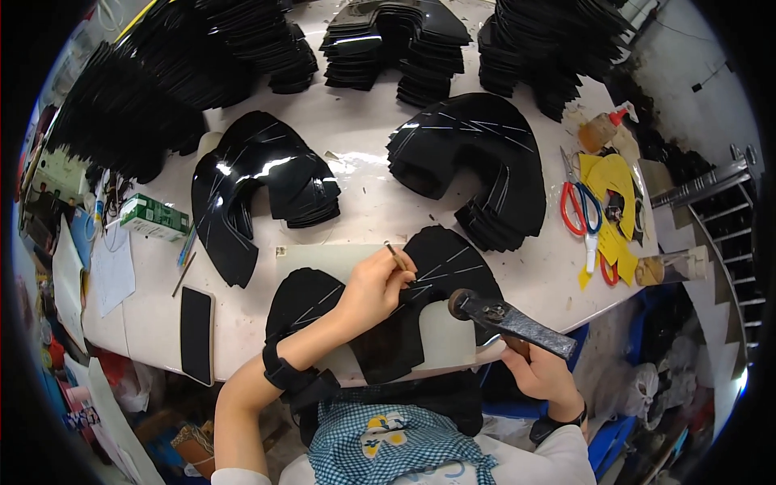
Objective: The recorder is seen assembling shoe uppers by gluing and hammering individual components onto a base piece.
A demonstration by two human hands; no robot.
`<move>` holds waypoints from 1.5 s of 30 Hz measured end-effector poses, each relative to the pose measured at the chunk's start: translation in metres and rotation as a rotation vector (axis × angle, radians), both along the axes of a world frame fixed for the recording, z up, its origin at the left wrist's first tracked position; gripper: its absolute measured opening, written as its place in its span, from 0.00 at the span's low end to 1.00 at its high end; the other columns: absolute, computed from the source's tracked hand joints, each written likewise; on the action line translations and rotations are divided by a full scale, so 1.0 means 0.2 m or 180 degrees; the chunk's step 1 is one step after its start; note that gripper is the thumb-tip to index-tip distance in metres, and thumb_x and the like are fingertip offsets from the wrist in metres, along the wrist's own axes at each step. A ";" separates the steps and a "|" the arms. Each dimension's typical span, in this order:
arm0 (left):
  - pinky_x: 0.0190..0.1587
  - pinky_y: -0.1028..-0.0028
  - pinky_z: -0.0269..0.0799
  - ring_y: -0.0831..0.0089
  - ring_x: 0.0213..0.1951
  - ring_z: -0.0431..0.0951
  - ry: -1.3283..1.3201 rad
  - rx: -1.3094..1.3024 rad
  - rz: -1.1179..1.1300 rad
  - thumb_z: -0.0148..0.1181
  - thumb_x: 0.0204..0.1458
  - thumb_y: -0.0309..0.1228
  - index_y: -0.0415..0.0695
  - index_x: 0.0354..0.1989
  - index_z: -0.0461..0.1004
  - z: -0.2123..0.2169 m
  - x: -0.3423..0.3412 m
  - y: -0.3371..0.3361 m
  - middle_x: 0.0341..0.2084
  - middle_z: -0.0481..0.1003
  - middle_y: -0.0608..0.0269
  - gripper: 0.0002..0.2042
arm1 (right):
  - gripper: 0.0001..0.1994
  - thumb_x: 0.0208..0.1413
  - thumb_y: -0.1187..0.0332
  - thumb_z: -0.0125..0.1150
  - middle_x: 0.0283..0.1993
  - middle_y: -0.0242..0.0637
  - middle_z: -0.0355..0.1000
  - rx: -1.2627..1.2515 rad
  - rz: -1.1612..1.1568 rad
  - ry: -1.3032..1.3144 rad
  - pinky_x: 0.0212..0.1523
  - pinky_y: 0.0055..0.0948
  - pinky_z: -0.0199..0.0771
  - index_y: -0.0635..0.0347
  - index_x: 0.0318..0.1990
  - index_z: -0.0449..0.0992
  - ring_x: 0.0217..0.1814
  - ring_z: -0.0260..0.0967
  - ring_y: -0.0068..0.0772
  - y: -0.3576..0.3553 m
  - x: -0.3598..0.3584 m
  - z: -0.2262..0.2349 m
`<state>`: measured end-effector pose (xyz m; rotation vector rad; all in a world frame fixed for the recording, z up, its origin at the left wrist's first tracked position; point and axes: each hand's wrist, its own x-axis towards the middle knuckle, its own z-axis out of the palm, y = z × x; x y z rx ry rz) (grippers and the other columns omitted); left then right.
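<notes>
My left hand (365, 293) pinches a slim metal punch (395, 255), which tilts over a glossy black curved cut piece (457, 257) marked with white lines. Whether its tip touches the piece is hidden by my fingers. Gripped by its handle in my right hand (543, 373) is a hammer (517, 323); its dark head hangs above the right side of the piece, apart from the punch. The black material lies on a pale board (311, 259) at the table's near edge.
Two stacks of curved black pieces (259, 162) (485, 121) stand just beyond, with taller stacks (396, 40) along the back. Scissors (575, 206), yellow sheets (610, 186) and a jar (671, 267) lie right. A phone (196, 333) and green box (155, 217) lie left.
</notes>
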<state>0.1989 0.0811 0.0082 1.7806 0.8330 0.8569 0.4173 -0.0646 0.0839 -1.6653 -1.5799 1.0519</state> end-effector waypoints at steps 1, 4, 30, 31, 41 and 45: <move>0.27 0.78 0.70 0.73 0.23 0.74 -0.0009 -0.0010 0.0028 0.50 0.44 0.13 0.33 0.25 0.67 -0.01 0.00 0.00 0.23 0.70 0.59 0.03 | 0.11 0.50 0.72 0.55 0.18 0.37 0.67 -0.0037 -0.0006 0.0002 0.22 0.22 0.64 0.67 0.40 0.68 0.19 0.64 0.24 0.00 -0.01 0.01; 0.25 0.77 0.68 0.71 0.21 0.72 -0.0138 -0.0042 0.0077 0.50 0.43 0.11 0.35 0.25 0.67 -0.02 0.01 0.00 0.22 0.68 0.59 0.05 | 0.12 0.50 0.72 0.56 0.18 0.34 0.66 -0.0106 0.0015 0.0039 0.22 0.20 0.63 0.67 0.42 0.68 0.19 0.63 0.19 0.01 -0.01 0.01; 0.27 0.68 0.69 0.62 0.26 0.69 0.0452 0.1210 0.0082 0.52 0.38 0.18 0.40 0.27 0.65 0.01 0.05 -0.09 0.22 0.64 0.58 0.07 | 0.12 0.46 0.70 0.57 0.27 0.45 0.67 0.0384 0.1178 -0.0482 0.21 0.36 0.69 0.64 0.38 0.66 0.24 0.70 0.49 0.29 -0.09 0.31; 0.27 0.69 0.70 0.62 0.26 0.70 0.0761 0.1406 -0.0007 0.52 0.38 0.17 0.39 0.28 0.65 0.00 0.05 -0.09 0.23 0.65 0.58 0.07 | 0.13 0.46 0.71 0.58 0.27 0.45 0.67 0.0237 0.1187 -0.0622 0.21 0.35 0.69 0.64 0.39 0.65 0.23 0.69 0.49 0.29 -0.07 0.33; 0.25 0.73 0.69 0.66 0.21 0.73 -0.0006 0.0590 0.0035 0.53 0.42 0.13 0.36 0.25 0.65 -0.02 0.09 -0.04 0.22 0.70 0.56 0.05 | 0.14 0.50 0.72 0.57 0.25 0.42 0.69 0.0533 0.0452 -0.0445 0.24 0.23 0.69 0.70 0.42 0.66 0.21 0.70 0.33 0.10 0.05 0.27; 0.25 0.73 0.69 0.66 0.21 0.73 -0.0067 0.0208 0.0021 0.53 0.42 0.12 0.35 0.25 0.65 -0.02 0.12 -0.03 0.21 0.69 0.56 0.06 | 0.13 0.51 0.71 0.57 0.24 0.42 0.69 0.0351 0.0467 -0.0509 0.24 0.23 0.68 0.69 0.41 0.66 0.21 0.71 0.31 0.07 0.08 0.23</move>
